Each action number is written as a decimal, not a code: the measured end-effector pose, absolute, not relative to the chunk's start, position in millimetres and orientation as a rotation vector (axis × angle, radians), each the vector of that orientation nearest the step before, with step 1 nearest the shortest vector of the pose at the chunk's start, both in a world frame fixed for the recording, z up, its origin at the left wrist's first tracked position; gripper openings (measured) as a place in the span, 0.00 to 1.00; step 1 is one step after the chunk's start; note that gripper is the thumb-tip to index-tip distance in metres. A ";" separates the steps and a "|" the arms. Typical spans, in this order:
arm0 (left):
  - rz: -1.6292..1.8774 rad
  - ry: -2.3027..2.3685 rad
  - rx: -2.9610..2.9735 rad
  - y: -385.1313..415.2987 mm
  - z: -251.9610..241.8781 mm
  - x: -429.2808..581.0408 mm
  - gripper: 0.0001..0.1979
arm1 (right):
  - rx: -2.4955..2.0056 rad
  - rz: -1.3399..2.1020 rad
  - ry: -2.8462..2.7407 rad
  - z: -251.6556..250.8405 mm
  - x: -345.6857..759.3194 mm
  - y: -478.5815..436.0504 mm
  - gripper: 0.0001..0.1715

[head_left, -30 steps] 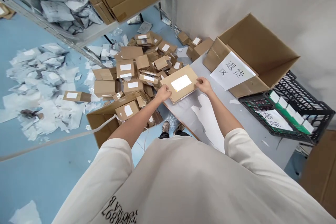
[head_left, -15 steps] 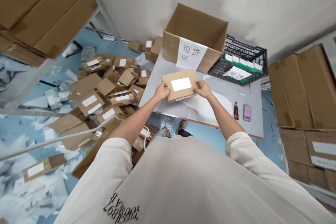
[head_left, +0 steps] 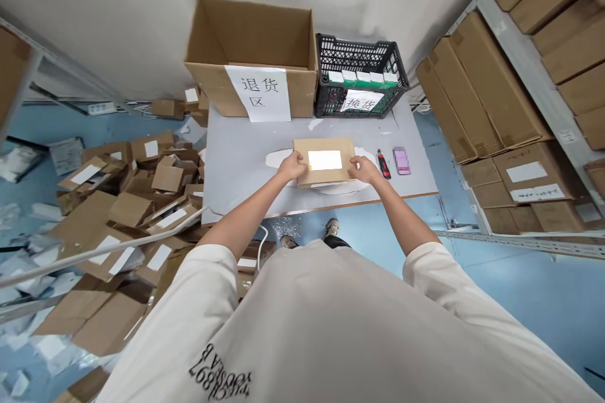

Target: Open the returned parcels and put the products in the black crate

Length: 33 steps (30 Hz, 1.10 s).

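Observation:
A small brown cardboard box (head_left: 326,177) with a white label (head_left: 324,160) on top is held level over the front of the grey table (head_left: 236,157). My left hand (head_left: 292,167) grips its left edge, the fingers closed on it. At the opposite edge, my right hand (head_left: 365,169) pinches the box the same way. White paper (head_left: 278,158) lies on the tabletop beneath the box. Right of my right hand are a red and black box cutter (head_left: 383,165) and a pink, blurred item (head_left: 402,161).
At the table's back stand a large open carton (head_left: 297,85) with a handwritten sign and a black plastic crate (head_left: 326,101) holding white and green boxes. Opened cartons (head_left: 132,208) heap on the left floor, crossed by a white pole (head_left: 118,247). A shelf (head_left: 501,25) of cartons rises at right.
My view has swung to the right, so the table and carton sit further left and more of the right shelf shows. Both hands still hold the box, now squarer to the table.

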<state>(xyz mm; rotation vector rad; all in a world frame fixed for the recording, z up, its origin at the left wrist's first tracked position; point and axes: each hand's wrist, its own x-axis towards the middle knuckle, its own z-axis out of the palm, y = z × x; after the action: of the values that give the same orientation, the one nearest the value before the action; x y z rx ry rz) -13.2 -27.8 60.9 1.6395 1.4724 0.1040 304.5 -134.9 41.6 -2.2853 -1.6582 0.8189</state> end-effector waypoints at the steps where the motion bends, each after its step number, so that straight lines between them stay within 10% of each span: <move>1: 0.097 1.476 1.643 -27.2 58.2 -2.9 0.23 | -2.283 0.830 -1.663 39.4 314.6 -136.6 0.28; 12: 0.034 1.663 1.554 -19.5 34.9 55.9 0.30 | -2.140 1.052 -1.617 19.7 399.6 -105.4 0.13; 22: 0.230 1.675 1.406 -5.8 39.9 66.1 0.43 | -1.953 1.190 -1.189 13.3 385.8 -70.2 0.40; 33: 0.438 1.591 1.387 14.0 40.1 72.9 0.44 | -1.822 1.183 -0.967 21.7 391.8 -72.4 0.44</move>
<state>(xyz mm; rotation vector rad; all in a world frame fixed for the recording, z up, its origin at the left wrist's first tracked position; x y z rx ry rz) 72.9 14.0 40.1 1.3871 1.5915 0.4381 391.8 -72.4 21.7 -1.8216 -0.9673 1.1829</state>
